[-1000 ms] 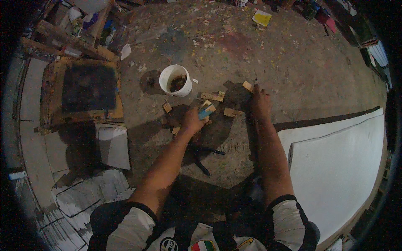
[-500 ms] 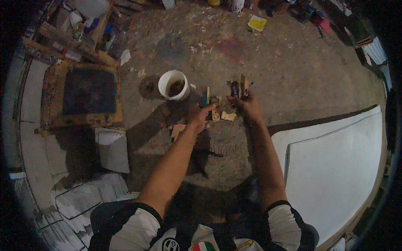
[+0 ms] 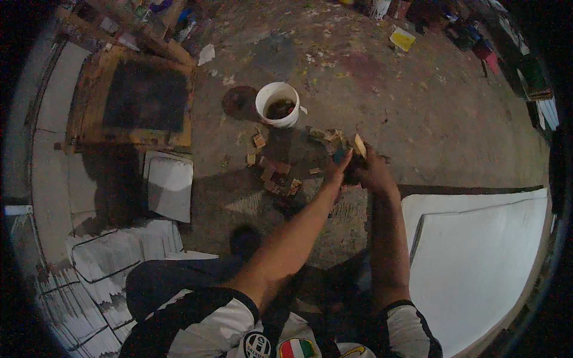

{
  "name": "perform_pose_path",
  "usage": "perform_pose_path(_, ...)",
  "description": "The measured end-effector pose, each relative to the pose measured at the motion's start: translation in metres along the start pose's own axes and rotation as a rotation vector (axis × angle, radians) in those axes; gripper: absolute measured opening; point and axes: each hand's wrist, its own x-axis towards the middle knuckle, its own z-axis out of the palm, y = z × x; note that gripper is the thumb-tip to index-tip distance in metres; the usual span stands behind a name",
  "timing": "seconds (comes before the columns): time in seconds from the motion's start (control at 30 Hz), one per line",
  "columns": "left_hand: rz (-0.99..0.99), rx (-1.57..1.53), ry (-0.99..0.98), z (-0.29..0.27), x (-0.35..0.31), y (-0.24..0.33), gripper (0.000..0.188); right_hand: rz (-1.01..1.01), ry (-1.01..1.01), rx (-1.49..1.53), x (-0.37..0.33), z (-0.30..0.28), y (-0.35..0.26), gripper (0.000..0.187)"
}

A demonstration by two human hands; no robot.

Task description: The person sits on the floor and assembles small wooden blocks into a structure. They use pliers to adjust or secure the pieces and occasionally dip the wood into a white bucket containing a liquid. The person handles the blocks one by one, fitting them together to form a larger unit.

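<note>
My left hand (image 3: 340, 170) is closed around a small blue-green piece (image 3: 339, 153), partly covered by the fingers. Close beside it, my right hand (image 3: 376, 172) grips a pale piece of wood (image 3: 360, 146), its light end pointing away from me. Between the hands it is dark, and the fingertips are hard to make out. Just beyond them, several wood scraps (image 3: 325, 135) lie on the floor. More small wood blocks (image 3: 274, 173) are scattered left of my left forearm. A white bucket (image 3: 278, 123) stands farther off, with dark brown contents inside.
A wooden frame with a dark panel (image 3: 143, 98) stands at the left. Below it are a white panel (image 3: 170, 186) and bundled white sheets (image 3: 122, 250). Large white boards (image 3: 477, 256) lie to the right. A yellow-and-white packet (image 3: 402, 39) lies far off on the paint-spotted floor (image 3: 441, 119).
My view has shifted. My left hand has moved right, bringing the blue-green piece close to my right hand. The scattered blocks left of my forearm now show more fully.
</note>
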Motion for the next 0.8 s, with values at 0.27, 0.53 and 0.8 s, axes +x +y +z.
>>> perform_pose_path(0.27, 0.151, -0.196, -0.035, -0.135, 0.027, -0.098, 0.07, -0.052, -0.345, 0.019, -0.031, 0.062, -0.124, 0.063)
perform_pose_path(0.53, 0.219, -0.592, 0.335, -0.187, -0.072, 0.044, 0.064, -0.063, -0.039, -0.05, 0.035, 0.147, -0.073, 0.058)
perform_pose_path(0.8, 0.309, -0.803, -0.426, -0.221, -0.122, 0.077, 0.072, -0.087, -0.077, -0.406, 0.027, 0.202, -0.101, 0.056)
